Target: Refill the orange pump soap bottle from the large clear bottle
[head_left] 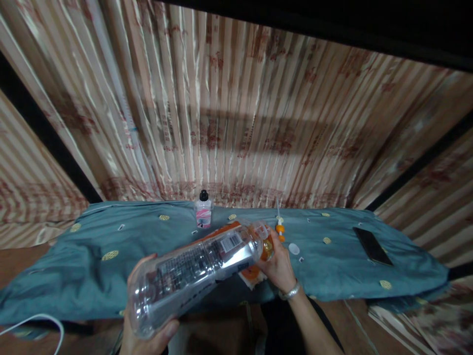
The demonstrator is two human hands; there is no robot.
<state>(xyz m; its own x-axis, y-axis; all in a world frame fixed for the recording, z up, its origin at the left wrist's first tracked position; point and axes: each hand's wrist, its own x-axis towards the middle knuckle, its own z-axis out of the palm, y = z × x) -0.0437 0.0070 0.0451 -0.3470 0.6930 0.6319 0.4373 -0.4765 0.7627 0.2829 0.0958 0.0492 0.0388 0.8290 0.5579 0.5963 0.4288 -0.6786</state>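
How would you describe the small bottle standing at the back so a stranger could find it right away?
Start at the teal cloth spread over the table, then look to its far edge against the striped curtain. The small bottle stands upright there, alone. Unlike the large clear bottle held tilted in front, it has a black cap and pink label.

Left hand [148, 320] tilting clear plastic bottle [195, 271], right hand [279, 266] at its neck, teal cloth [332, 266]

A home room — striped satin curtains [236, 113] behind a table under a teal cloth [332, 266].
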